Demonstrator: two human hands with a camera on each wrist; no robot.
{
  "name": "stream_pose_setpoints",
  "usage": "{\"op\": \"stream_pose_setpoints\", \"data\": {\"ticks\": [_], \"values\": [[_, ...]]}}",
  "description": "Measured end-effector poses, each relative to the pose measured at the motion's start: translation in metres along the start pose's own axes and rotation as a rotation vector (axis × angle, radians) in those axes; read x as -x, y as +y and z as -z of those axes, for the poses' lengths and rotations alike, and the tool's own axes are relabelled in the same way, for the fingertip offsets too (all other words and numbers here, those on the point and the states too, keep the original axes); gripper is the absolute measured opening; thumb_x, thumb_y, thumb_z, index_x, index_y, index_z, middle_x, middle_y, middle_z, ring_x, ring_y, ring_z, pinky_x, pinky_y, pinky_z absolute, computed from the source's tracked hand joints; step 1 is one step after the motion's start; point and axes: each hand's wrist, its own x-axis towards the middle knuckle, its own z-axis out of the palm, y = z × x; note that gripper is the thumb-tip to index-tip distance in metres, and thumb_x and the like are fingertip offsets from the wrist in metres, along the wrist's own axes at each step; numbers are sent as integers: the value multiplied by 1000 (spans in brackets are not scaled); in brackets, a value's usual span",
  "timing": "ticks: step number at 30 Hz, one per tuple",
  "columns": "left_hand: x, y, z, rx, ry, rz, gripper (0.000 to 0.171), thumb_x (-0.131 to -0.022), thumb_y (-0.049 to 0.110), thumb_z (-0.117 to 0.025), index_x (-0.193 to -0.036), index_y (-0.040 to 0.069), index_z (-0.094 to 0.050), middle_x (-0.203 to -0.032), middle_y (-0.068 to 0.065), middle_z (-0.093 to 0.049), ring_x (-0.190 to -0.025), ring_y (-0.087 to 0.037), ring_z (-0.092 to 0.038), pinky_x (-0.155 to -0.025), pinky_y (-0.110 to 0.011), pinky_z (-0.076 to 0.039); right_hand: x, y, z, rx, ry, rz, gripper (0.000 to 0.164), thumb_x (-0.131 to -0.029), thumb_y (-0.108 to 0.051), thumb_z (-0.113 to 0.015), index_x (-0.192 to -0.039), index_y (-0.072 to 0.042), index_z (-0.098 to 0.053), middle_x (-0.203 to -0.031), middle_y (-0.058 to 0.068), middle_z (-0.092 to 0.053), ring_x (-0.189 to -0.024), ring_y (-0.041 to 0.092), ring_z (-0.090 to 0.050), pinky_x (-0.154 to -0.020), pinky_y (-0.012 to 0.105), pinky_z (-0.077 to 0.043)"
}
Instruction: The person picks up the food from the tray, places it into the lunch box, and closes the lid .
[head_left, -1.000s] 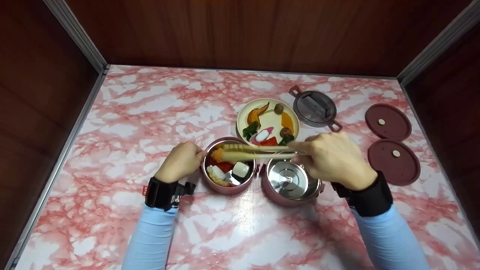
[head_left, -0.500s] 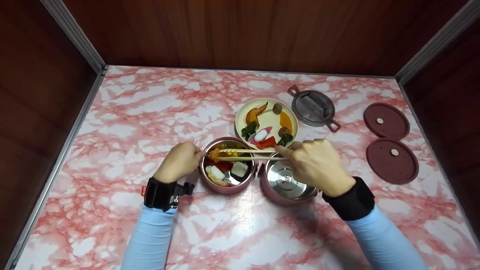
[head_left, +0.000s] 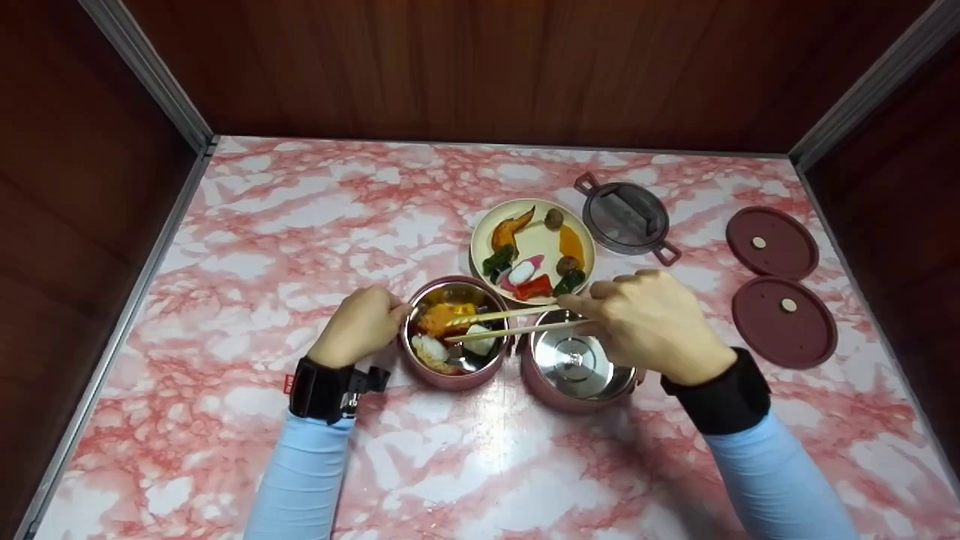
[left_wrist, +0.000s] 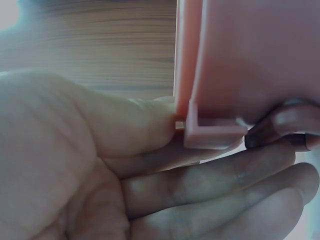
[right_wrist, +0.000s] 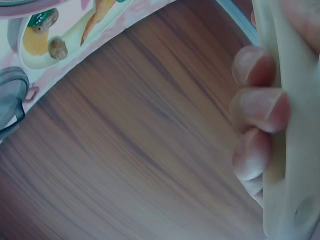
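Observation:
With thumb and fingers my left hand (head_left: 361, 319) pinches the small lug on the side of a pink pot (head_left: 454, 381). In the left wrist view the thumb lies by the rim of the pot (left_wrist: 260, 55). My right hand (head_left: 649, 322) grips beige tongs (head_left: 517, 312), whose two tips stand apart inside that pot. Beneath and beside the tips lies a lump of orange food (head_left: 433, 321). A white piece (head_left: 427, 347) and a dark-and-white piece (head_left: 478, 341) share the pot. Curled fingers hold the tongs (right_wrist: 300, 150) in the right wrist view.
A second pink pot (head_left: 577, 405) with a bare steel inside stands just right. Behind are a cream plate (head_left: 536, 232) with several foods and a grey lid (head_left: 626, 217) with handles. Two maroon lids (head_left: 780, 259) lie at the right. Dark wooden panels (head_left: 495, 67) enclose the table.
Earlier the tong tips were at the orange food by the pot's left wall. Now the tips have shifted toward the pot's middle, and the orange food lies lower inside. My left hand stays put.

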Motion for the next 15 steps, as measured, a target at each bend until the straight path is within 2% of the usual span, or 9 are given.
{"op": "stream_pose_setpoints", "data": {"ticks": [3, 6, 15], "values": [[-1, 0, 0, 7, -5, 5, 42, -101, 22, -56, -60, 15, -59, -56, 1, -49, -55, -17, -48, -57, -32, -41, 0, 4, -1, -22, 23, -18, 33, -79, -27, -79, -110, -19, -77, -61, -3, -54, -43, 18, -44, -38, 34, -35], [-1, 0, 0, 19, -21, 21, 38, -101, 23, -56, -65, 13, -66, -59, 0, -53, -55, -17, -49, -55, -32, -42, -2, 5, -7, -21, 31, -47, 37, -79, -31, -80, -113, -19, -76, -62, -2, -54, -43, 18, -44, -37, 35, -35], [0, 0, 1, 29, -33, 46, 35, -101, 24, -57, -71, 12, -70, -62, -1, -56, -56, -17, -50, -56, -32, -44, -6, 5, -19, -31, 4, -76, 40, -79, -32, -80, -117, -21, -75, -66, -1, -59, -44, 17, -45, -39, 36, -37]]}}
